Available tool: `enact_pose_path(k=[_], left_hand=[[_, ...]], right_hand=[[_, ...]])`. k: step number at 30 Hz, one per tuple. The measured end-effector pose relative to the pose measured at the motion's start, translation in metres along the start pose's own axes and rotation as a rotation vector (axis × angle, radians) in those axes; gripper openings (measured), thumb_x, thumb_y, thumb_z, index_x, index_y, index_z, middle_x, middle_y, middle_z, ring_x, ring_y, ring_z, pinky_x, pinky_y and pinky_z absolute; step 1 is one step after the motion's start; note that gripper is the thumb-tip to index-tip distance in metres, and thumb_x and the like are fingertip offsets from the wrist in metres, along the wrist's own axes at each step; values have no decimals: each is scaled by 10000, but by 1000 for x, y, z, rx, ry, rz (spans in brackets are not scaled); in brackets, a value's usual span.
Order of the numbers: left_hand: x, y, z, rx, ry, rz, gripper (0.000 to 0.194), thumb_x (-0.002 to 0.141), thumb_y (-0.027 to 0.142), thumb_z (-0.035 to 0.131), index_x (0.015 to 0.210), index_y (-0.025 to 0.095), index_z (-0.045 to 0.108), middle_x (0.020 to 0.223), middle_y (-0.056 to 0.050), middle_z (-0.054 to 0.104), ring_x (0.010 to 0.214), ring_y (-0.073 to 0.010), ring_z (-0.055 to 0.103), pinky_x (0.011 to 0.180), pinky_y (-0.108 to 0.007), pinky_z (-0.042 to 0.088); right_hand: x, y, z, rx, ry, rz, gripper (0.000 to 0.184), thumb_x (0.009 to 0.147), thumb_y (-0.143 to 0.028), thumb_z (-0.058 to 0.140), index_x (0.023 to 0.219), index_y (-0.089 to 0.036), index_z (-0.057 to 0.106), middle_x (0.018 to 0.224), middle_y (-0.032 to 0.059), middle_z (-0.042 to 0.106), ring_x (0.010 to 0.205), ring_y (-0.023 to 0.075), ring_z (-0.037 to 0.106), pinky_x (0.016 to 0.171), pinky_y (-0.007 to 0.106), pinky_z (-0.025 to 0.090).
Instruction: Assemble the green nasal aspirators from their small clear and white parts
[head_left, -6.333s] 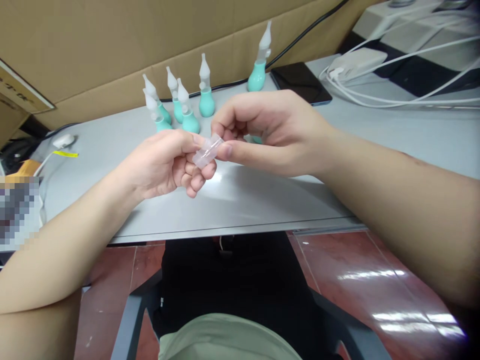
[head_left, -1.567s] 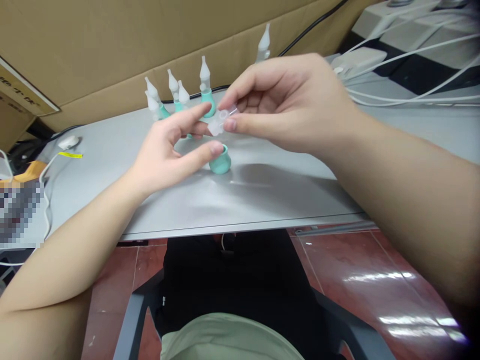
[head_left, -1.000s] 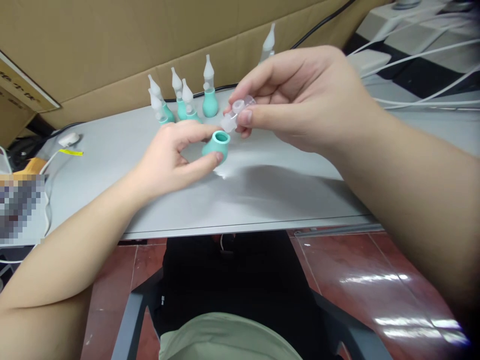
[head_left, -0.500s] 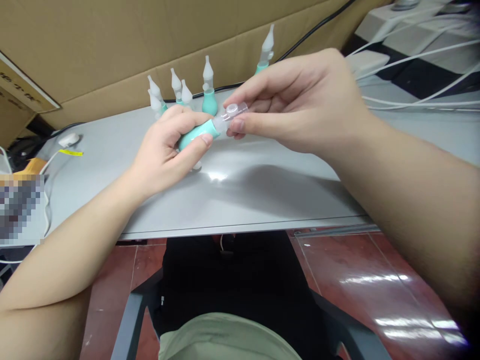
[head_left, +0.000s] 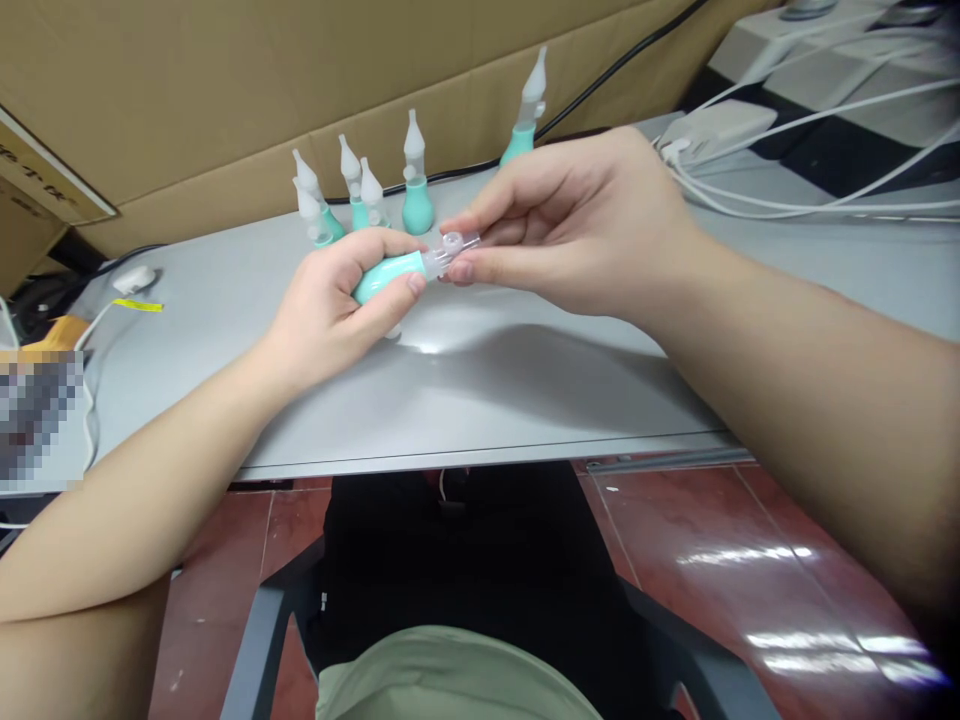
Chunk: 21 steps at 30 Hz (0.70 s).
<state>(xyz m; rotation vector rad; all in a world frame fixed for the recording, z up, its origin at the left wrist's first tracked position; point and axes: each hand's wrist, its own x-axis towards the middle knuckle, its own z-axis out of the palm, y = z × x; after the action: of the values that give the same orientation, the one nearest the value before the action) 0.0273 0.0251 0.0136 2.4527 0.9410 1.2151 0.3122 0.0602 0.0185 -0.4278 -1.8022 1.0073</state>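
Note:
A mint-green rubber bulb (head_left: 388, 277) lies tilted in my left hand (head_left: 334, 300), pinched between thumb and fingers with its mouth pointing right. My right hand (head_left: 570, 225) grips a clear plastic tube (head_left: 451, 246) with a small round side port. The tube's left end meets the bulb's mouth; how deep it sits inside I cannot tell. Under my left hand a small whitish piece (head_left: 394, 331) shows only in part. Behind the hands stand several assembled nasal aspirators (head_left: 417, 200) with green bulbs and white tips, one of them (head_left: 525, 115) apart at the right, partly hidden by my right hand.
The grey table (head_left: 375, 420) ends at a front edge above my lap. A cardboard wall (head_left: 225, 90) runs along the back with a black cable (head_left: 622, 65). White cables and a white adapter (head_left: 720, 125) lie at the right. A white plug (head_left: 135, 280) lies at the left.
Earlier the bulb stood on the table; my left hand has picked it up and tipped it sideways. My right hand has brought the clear tube against its mouth, and both hands have shifted slightly.

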Motion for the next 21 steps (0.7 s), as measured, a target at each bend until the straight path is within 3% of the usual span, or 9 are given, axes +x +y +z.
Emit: enact_pose_path(k=[5, 11, 21], left_hand=[[0, 4, 1, -28, 17, -38, 462, 1223, 710, 835, 1294, 282, 992, 1186, -56, 954, 993, -285, 893, 868, -446, 767], [-1, -2, 3, -2, 78, -41, 555, 1195, 813, 834, 1312, 300, 1011, 1146, -51, 939, 915, -269, 874, 847, -460, 774], [2, 11, 4, 33, 6, -132, 726, 1157, 955, 794, 1297, 264, 966, 1279, -50, 989, 1112, -316, 923, 1018, -518, 837]], right_hand=[[1, 3, 3, 29, -6, -35, 189, 882, -134, 1100, 994, -264, 1019, 1095, 22, 983, 1033, 238, 936, 962, 357, 805], [1, 0, 9, 52, 51, -26, 210, 825, -143, 1114, 942, -272, 997, 1084, 27, 984, 1062, 274, 950, 1037, 422, 822], [-2, -3, 12, 12, 58, 61, 205, 828, -195, 1136, 928, -261, 969, 1100, 56, 966, 1085, 300, 916, 1050, 476, 822]])
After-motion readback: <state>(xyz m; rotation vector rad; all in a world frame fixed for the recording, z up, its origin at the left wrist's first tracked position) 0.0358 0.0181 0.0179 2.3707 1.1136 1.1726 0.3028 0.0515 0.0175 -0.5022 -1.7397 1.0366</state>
